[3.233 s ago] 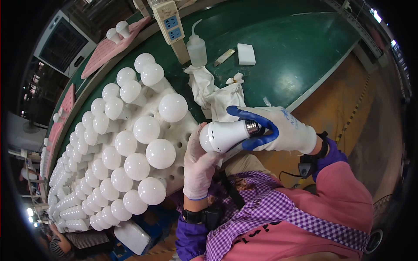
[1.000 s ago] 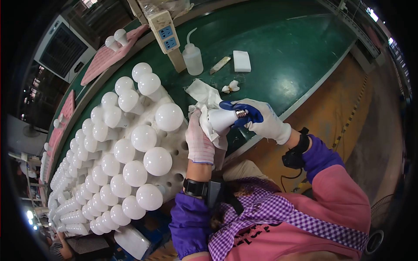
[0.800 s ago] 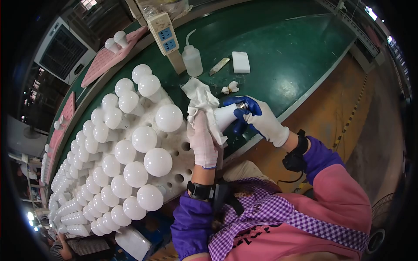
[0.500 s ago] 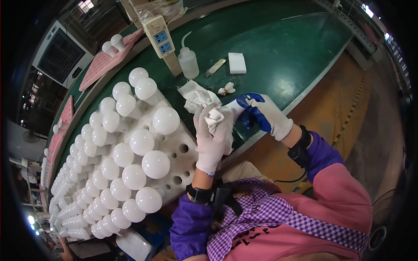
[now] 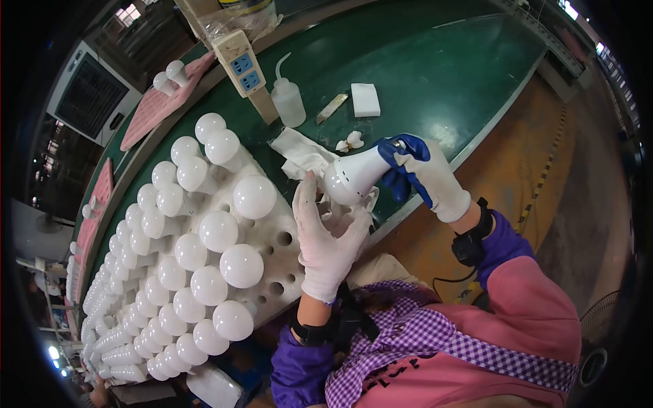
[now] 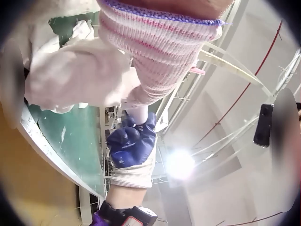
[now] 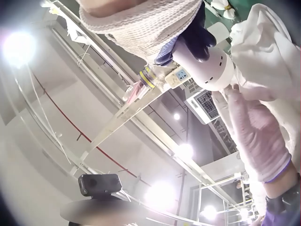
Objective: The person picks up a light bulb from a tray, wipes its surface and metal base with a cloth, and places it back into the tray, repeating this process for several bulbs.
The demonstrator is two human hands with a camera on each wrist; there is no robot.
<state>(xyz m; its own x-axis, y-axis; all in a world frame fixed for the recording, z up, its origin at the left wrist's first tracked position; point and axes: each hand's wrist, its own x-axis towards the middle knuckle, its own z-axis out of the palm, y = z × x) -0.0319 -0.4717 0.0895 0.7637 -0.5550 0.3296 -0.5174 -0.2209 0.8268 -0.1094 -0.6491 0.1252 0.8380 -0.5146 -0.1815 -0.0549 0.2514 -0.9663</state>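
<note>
Compared with half a second ago, the left hand [image 5: 330,245] has opened away from the bulb [image 5: 359,174], and its round dome, then covered by glove and cloth, now shows. The bulb is held above the green table [image 5: 442,75], tilted in the head view with its dome toward 8 o'clock and its narrow end toward 2 o'clock. The right hand [image 5: 430,177], in a white glove with blue-coated fingers, grasps that narrow end, fingers curled round it. The left hand, in a pale glove, lies at 7 o'clock from the bulb, its visible fingers spread and relaxed below the dome; whether they touch it I cannot tell. The right wrist view shows dark slots in the bulb's body beside the dome.

From the bulb, the white cloth [image 5: 299,154] spreads toward 10 o'clock. A small tied white scrap [image 5: 349,141] sits near 12 o'clock, a white block [image 5: 366,100] beyond it, and a squeeze bottle [image 5: 289,105] between 10 and 11. Toward 8 and 9 o'clock, a pale holed tray [image 5: 269,228] bears rows of bulbs [image 5: 241,266].
</note>
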